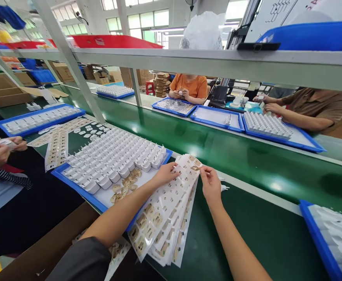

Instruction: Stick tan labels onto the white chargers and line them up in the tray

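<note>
Head view: my right hand (212,185) has its fingers pinched on a small tan die-cut paper piece (195,168) by the far end of a fanned stack of white, tan-patterned paper sheets (171,193) on the green table (264,226). The stack's long axis runs away from me, leaning right. My left hand (166,174) rests at its left edge, farther from the piece — gripping or merely pressing, I cannot tell.
</note>
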Demonstrator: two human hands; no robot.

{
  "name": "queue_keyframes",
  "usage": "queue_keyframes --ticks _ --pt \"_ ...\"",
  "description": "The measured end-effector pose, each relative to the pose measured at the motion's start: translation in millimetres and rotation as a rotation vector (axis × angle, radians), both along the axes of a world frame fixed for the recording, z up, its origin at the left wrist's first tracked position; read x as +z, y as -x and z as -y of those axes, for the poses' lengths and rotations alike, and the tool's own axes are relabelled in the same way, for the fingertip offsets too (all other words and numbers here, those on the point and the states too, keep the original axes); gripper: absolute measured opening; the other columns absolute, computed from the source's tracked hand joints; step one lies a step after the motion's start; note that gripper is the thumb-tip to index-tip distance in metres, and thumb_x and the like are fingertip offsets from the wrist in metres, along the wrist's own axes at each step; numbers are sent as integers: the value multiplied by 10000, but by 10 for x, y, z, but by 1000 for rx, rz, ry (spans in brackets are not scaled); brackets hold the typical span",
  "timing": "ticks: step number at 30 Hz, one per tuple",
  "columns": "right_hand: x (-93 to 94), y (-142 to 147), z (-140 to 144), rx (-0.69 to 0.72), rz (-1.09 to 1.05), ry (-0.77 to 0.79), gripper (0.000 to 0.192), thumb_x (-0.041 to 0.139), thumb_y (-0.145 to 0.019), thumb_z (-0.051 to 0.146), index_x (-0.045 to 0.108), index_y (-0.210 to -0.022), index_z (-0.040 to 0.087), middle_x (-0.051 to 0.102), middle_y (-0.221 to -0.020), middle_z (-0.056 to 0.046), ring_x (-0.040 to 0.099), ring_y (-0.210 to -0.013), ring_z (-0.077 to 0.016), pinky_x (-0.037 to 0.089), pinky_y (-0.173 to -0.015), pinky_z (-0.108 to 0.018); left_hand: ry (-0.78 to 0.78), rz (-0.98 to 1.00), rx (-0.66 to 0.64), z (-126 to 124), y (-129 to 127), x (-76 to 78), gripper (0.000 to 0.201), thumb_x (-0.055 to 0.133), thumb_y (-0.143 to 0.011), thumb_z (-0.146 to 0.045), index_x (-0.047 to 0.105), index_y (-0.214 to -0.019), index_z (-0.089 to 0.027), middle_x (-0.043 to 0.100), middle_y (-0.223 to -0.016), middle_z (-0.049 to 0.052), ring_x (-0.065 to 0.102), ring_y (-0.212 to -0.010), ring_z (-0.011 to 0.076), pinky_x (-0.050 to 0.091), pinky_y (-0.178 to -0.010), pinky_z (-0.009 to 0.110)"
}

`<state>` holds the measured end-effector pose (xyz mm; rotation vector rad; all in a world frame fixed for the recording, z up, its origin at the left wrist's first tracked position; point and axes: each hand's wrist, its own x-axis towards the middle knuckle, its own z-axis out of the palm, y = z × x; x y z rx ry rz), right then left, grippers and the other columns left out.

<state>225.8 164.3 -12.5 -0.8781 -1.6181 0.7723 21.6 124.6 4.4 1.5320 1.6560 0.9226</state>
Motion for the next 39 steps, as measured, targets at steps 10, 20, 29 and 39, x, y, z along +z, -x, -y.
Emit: queue_keyframes --ticks 10,20,29,39 --pt "-25 61 -17 49 -148 200 336 701 -785 526 659 -829 196 669 -815 -34 614 -749 -194 504 -736 -346 -211 -709 333 138 363 356 514 734 -775 -176 580 -1265 -155 413 -1514 183 285 -1434 411 261 -1150 570" --pt "416 -147 210 68 -233 226 386 714 -754 577 638 -839 209 679 -847 -45 626 -781 -203 529 -765 -358 -223 -884 438 267 434 266 329 774 -735 -181 635 -1027 -121 492 -1416 213 452 -1292 389 392 -1029 518" --pt "643 -856 871 98 -168 245 263 754 -799 454 675 -809 203 670 -788 -42 651 -756 -199 545 -721 -309 -441 -504 190 866 53 601 178 667 -845 -236 572 -992 -203 656 -1203 84 609 -1103 231 499 -944 378" --pt "659 -785 1938 380 -300 269 32 652 -912 240 647 -880 238 657 -796 -26 620 -739 -160 522 -685 -263 98 1247 105 1577 -1165 397 526 802 -725 -423 581 -1167 -245 677 -967 41 669 -859 183 558 -730 283"
